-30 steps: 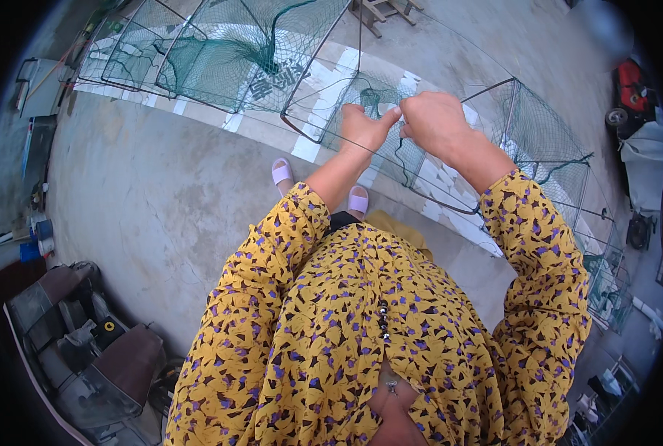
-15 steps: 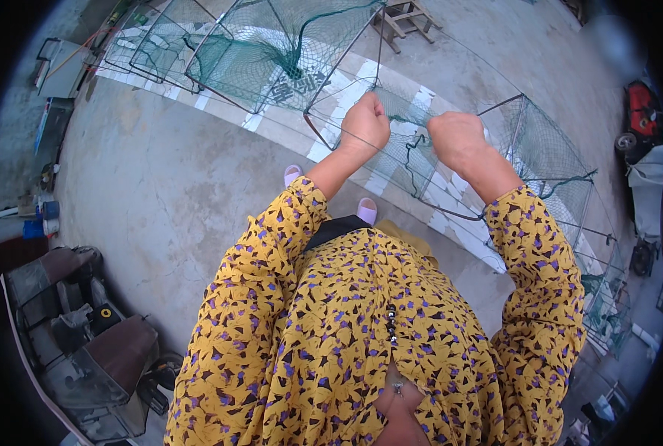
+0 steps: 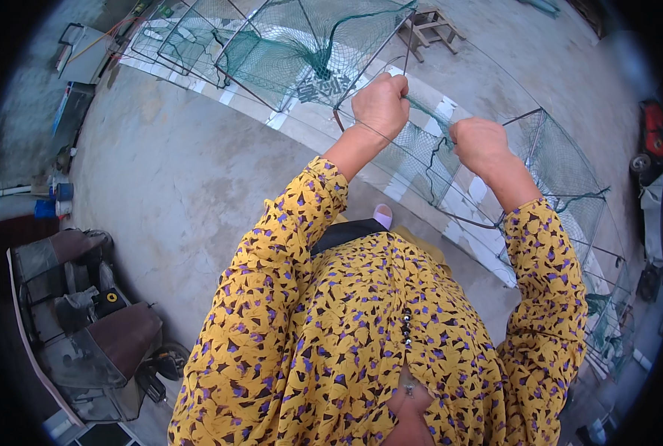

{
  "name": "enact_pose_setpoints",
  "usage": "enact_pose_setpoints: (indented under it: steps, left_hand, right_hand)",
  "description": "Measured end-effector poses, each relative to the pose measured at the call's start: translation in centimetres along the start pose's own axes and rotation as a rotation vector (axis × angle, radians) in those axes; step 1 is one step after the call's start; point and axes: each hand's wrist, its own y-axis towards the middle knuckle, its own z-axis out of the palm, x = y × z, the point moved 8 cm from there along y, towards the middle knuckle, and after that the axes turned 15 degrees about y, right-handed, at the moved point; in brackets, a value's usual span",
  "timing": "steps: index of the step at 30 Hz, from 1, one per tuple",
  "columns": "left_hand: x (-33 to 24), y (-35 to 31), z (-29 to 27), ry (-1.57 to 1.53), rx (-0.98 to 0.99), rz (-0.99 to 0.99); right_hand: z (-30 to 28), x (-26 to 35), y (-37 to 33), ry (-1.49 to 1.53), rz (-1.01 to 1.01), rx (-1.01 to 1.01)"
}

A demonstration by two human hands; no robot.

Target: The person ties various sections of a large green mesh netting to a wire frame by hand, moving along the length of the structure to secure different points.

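Observation:
A long net trap (image 3: 268, 63) of green mesh on dark metal frames stretches across the upper view, from the far left to the right side. My left hand (image 3: 382, 105) is closed on the mesh beside one frame. Lower and to the right, my right hand (image 3: 483, 145) is also closed, gripping the mesh edge. A gathered strip of green netting (image 3: 429, 113) runs taut between the two fists. Below it, mesh with a dark wavy cord (image 3: 434, 165) hangs inside a frame. My fingertips are hidden from this angle.
Pale printed sheeting (image 3: 261, 110) lies under the trap on the concrete floor (image 3: 175, 156). A small wooden stool (image 3: 429, 31) stands beyond it. A vehicle with brown seats (image 3: 116, 334) is at lower left; a red wheeled machine (image 3: 652, 132) sits at far right.
My left hand has moved farther away and up along the netting, while my right hand stays closed on it. The whole view has shifted, and one pink slipper is now behind my left arm.

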Motion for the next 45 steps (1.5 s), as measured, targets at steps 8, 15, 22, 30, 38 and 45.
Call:
enact_pose_setpoints:
  steps: [8,15,22,30,38,45]
  left_hand:
    - [3.6,1.0,3.2,-0.392,0.154,-0.197]
    - [4.0,0.8,2.6,-0.265,0.122,-0.221]
    - [3.4,0.6,1.3,-0.176,0.189,-0.273]
    - [1.3,0.6,0.7,-0.172,-0.01,-0.049]
    - [2.7,0.5,2.0,-0.197,0.143,-0.186]
    - [3.8,0.5,2.5,-0.179,0.128,-0.246]
  right_hand:
    - [-1.2,1.6,-0.4,0.132,-0.15,-0.111]
    - [-1.1,-0.1,-0.3,0.064,-0.014,-0.043]
    - [-1.5,0.3,-0.6,0.174,-0.059,0.042]
    - [0.2,2.3,0.3,-0.096,-0.13,-0.016]
    - [0.9,1.8,-0.4,-0.067,-0.221,0.075]
    - [-1.2,0.9,-0.8,-0.078,-0.072,0.171]
